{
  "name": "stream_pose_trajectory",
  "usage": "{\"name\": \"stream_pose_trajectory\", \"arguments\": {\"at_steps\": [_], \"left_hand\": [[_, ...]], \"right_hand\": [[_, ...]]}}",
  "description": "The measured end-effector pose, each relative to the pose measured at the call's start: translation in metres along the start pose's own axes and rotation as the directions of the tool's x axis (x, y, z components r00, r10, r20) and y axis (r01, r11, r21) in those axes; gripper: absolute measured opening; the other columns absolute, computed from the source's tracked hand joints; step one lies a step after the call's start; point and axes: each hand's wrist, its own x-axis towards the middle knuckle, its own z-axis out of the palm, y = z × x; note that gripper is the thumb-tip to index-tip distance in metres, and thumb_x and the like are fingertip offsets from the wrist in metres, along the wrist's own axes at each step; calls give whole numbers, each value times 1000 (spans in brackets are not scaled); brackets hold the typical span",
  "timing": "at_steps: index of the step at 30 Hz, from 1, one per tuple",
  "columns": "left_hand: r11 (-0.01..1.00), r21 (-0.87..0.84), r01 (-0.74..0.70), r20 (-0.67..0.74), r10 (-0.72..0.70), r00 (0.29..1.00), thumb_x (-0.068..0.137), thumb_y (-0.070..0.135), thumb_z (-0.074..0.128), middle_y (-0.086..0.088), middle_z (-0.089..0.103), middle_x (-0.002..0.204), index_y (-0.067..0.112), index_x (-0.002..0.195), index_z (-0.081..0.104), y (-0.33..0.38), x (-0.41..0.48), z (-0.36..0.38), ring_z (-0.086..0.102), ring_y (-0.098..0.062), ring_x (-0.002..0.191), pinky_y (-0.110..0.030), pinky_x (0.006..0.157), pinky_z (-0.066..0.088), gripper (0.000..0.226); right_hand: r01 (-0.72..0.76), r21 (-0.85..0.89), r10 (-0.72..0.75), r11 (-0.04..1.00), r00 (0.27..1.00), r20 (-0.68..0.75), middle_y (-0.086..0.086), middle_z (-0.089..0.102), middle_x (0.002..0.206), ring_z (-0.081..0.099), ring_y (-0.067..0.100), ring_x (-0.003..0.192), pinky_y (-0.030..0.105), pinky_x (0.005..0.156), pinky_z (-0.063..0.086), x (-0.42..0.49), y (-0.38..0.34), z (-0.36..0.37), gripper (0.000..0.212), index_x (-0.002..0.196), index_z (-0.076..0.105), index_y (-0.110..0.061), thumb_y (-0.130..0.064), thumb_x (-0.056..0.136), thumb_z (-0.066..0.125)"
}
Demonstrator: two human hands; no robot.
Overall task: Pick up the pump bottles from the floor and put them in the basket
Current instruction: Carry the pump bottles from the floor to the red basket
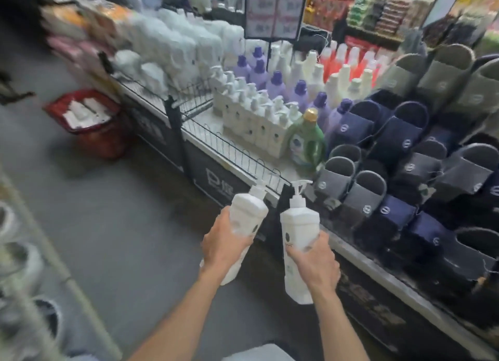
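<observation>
Head view: a long display shelf (pixel 208 120) runs along the right, and a red basket (pixel 100 142) holding white bottles sits on the floor at far left. Near centre, the left hand (pixel 226 242) wraps round one white pump bottle (pixel 247 212), and the right hand (pixel 313 266) grips a second pump bottle (pixel 297 231). They look like smooth, rigid plastic, probably hefty; mid-body holds suit them, not the pumps.
</observation>
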Motion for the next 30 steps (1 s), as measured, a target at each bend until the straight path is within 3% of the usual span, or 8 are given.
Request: {"name": "stream_pose_trajectory", "arguments": {"at_steps": [5,11,18,25,30], "left_hand": [[990,9,140,-147,-137,980,71,45,79,10,60,116,33,124,42,-43,41,-60,63,-28,102,-36,75,40,66],[963,33,269,-254,-252,934,69,47,78,3,62,114,30,118,42,-89,109,-116,62,-33,99,-38,74,45,63],[917,-34,397,-351,-382,855,70,46,79,2,63,111,29,119,41,-142,204,-177,63,-34,96,-39,76,49,65],[877,-146,458,-412,-475,777,68,46,80,6,60,116,28,117,41,-193,282,-233,63,-30,97,-36,71,42,65],[873,-151,463,-436,-480,761,69,48,81,6,59,114,27,115,42,-227,326,-283,61,-29,94,-35,69,41,64]], "right_hand": [[148,-36,-142,988,981,129,-4,61,89,62,27,79,40,74,50,20,-89,56,62,105,34,-30,-61,66,71],[276,-28,-260,961,930,259,-5,56,91,58,25,81,38,74,47,41,-187,125,65,113,36,-29,-58,69,74],[434,-47,-388,900,845,369,-4,60,94,56,24,80,37,72,42,76,-301,204,59,107,35,-32,-54,69,75],[582,-63,-502,811,746,438,-6,59,96,57,22,79,35,70,42,95,-417,281,62,107,30,-33,-57,71,75],[614,-89,-514,784,724,460,-3,59,96,56,23,79,36,71,46,100,-489,325,63,110,34,-28,-56,72,77]]}}
